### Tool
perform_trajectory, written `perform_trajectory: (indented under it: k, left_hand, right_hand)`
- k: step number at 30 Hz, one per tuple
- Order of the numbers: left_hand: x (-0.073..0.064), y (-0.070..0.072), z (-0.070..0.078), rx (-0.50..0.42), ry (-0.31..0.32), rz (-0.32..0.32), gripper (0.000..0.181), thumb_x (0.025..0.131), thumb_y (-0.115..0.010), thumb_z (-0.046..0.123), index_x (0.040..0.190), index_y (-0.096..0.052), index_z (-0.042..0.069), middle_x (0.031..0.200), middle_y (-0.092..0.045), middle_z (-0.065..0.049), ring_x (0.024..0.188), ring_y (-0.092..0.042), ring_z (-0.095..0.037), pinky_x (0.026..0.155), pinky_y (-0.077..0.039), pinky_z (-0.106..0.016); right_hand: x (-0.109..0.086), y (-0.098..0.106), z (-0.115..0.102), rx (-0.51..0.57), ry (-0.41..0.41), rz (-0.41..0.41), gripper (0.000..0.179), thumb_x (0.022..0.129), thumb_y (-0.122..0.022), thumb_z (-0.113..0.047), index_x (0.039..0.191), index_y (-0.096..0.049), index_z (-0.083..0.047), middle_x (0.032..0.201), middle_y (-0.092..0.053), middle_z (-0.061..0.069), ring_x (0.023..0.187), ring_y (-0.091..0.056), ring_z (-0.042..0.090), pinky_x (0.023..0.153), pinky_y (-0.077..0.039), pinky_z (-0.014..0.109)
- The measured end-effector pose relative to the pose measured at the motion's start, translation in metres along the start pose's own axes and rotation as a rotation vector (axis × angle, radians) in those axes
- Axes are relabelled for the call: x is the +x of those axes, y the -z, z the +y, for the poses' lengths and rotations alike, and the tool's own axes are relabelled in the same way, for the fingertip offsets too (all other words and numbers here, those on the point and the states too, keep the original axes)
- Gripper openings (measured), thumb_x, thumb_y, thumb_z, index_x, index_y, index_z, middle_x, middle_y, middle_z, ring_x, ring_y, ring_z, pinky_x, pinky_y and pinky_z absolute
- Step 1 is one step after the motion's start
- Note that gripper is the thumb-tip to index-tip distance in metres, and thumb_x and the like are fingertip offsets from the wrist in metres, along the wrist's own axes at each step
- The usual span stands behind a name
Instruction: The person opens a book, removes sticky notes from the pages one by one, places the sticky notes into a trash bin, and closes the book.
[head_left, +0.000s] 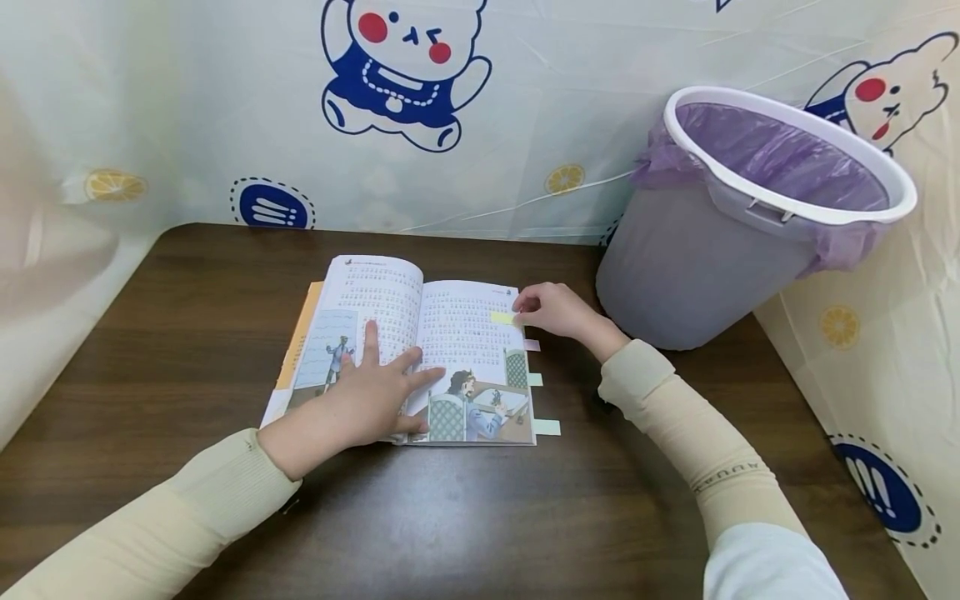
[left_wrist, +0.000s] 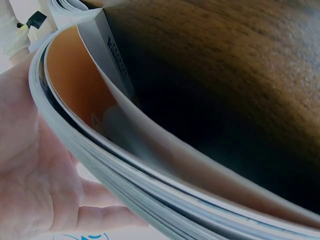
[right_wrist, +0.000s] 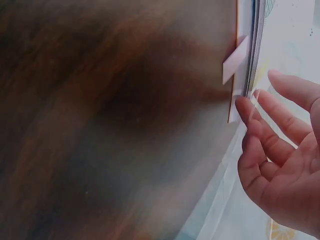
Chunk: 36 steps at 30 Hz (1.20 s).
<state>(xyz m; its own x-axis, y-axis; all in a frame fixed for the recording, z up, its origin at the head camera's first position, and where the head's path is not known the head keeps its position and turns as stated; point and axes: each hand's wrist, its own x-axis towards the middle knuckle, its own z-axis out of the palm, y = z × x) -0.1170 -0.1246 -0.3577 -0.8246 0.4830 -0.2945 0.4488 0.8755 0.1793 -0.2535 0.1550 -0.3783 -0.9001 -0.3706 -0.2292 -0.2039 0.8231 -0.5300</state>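
An open picture book [head_left: 468, 329] lies on the table, with printed text and coloured drawings on both pages. My left hand [head_left: 375, 387] presses across the lower middle of the book, its fingers spread. In the left wrist view the bowed page edges [left_wrist: 125, 182] pass in front of that hand. At the book's upper right edge, my right hand [head_left: 558, 310] pinches the outer end of a yellow sticky tab [head_left: 502, 317], which lies over the right page. Below it, a pink tab [head_left: 532, 345] and two pale green tabs [head_left: 548, 427] stick out past the page edge.
A grey wastebasket [head_left: 675, 267] with a purple liner stands at the table's back right, close to my right hand. Patterned cloth [head_left: 487, 125] hangs behind the brown wooden table [head_left: 450, 517] and along its sides.
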Motion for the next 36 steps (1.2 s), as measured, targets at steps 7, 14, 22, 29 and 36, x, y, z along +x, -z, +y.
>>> perform_trajectory:
  k: [7,14,22,29,36]
  left_hand:
    - [0.000,0.000,0.001,0.004,0.004,-0.001,0.073,0.088,-0.076,0.051,0.152,-0.053,0.024,0.158,-0.042,-0.019,0.137,-0.005,-0.075,0.089,-0.030,-0.087]
    - [0.000,0.000,0.001,0.004,0.009,-0.001,0.072,0.089,-0.076,0.051,0.152,-0.053,0.024,0.159,-0.041,-0.019,0.137,-0.004,-0.076,0.089,-0.030,-0.087]
    - [0.001,-0.001,0.000,0.001,0.011,-0.007,0.073,0.089,-0.076,0.052,0.153,-0.052,0.025,0.159,-0.041,-0.018,0.137,-0.003,-0.075,0.089,-0.029,-0.087]
    - [0.001,0.001,0.000,0.011,0.009,-0.013,0.073,0.089,-0.076,0.051,0.153,-0.052,0.025,0.159,-0.041,-0.019,0.137,-0.003,-0.075,0.089,-0.030,-0.086]
    - [0.001,0.000,0.000,0.009,0.014,-0.014,0.074,0.089,-0.076,0.051,0.153,-0.052,0.025,0.159,-0.040,-0.019,0.138,-0.002,-0.074,0.090,-0.029,-0.087]
  right_hand:
    - [0.001,-0.003,-0.003,-0.012,-0.011,-0.012,0.019,0.096,-0.073,-0.014,0.113,-0.075,-0.007,0.096,-0.067,0.009,0.084,-0.055,0.024,0.075,-0.047,0.033]
    - [0.000,-0.003,-0.004,0.004,-0.028,0.001,0.020,0.097,-0.072,-0.012,0.116,-0.078,-0.007,0.105,-0.070,0.010,0.084,-0.054,0.024,0.070,-0.044,0.032]
    - [0.000,-0.006,0.001,0.031,-0.052,0.005,0.025,0.096,-0.073,-0.013,0.120,-0.077,-0.008,0.110,-0.071,0.010,0.083,-0.053,0.023,0.068,-0.044,0.030]
    - [-0.005,-0.008,0.001,0.041,-0.065,0.016,0.027,0.096,-0.075,-0.015,0.121,-0.077,-0.006,0.119,-0.071,0.012,0.091,-0.055,0.025,0.074,-0.046,0.032]
    - [-0.010,-0.009,0.000,0.060,-0.043,0.032,0.029,0.095,-0.075,-0.014,0.123,-0.076,-0.006,0.114,-0.071,0.011,0.087,-0.055,0.024,0.071,-0.045,0.031]
